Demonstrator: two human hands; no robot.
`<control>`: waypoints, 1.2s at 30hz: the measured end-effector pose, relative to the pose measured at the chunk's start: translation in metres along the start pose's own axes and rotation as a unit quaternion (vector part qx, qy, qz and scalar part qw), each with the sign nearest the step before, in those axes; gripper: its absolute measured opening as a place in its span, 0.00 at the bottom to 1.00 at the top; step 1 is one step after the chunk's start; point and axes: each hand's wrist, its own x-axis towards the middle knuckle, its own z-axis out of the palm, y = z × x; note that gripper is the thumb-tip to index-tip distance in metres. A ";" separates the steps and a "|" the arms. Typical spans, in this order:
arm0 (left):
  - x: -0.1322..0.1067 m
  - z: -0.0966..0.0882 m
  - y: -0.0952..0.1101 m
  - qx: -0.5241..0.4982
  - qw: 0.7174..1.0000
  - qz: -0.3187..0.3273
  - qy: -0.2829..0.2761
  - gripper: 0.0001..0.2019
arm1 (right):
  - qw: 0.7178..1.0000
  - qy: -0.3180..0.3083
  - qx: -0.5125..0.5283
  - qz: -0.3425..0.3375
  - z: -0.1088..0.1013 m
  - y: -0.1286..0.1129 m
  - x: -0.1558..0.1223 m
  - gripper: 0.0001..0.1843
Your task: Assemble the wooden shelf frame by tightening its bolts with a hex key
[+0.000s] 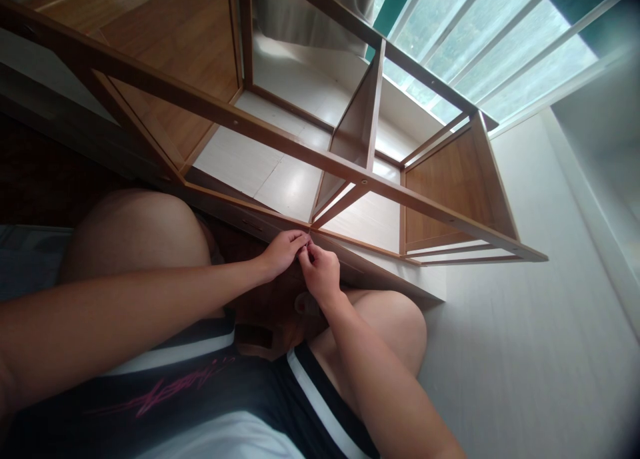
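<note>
My left hand (284,254) and my right hand (323,271) meet fingertip to fingertip, both closed in a pinch. Something very small is between or under their fingers, too small and covered to name. They are at the near lower rail of a brown wooden rack (300,151), just below where its middle divider (356,122) comes down. Whether the fingertips touch that rail, I cannot tell. Screw heads or holes show along the rack's long near bar.
The rack stands on a pale ledge (280,172), with wooden end panels left and right. Behind it are a shiny metal container (315,12) and a barred window (480,39). A pale wall (520,352) rises at right. My bent knees flank my hands.
</note>
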 end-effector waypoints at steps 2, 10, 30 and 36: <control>-0.001 0.000 0.001 -0.002 1.000 0.000 -0.002 0.14 | 1.000 0.004 -0.023 -0.004 -0.001 0.000 0.000 0.19; -0.001 0.001 0.000 -0.004 1.000 -0.001 0.004 0.14 | 0.997 -0.001 -0.073 -0.011 0.000 0.001 0.000 0.19; 0.000 0.001 0.007 0.006 1.000 0.011 0.006 0.16 | 0.999 -0.023 0.028 -0.005 0.003 -0.001 0.002 0.22; 0.003 -0.001 0.006 -0.010 1.000 -0.006 0.004 0.16 | 0.996 -0.013 0.085 0.034 0.009 -0.003 -0.001 0.22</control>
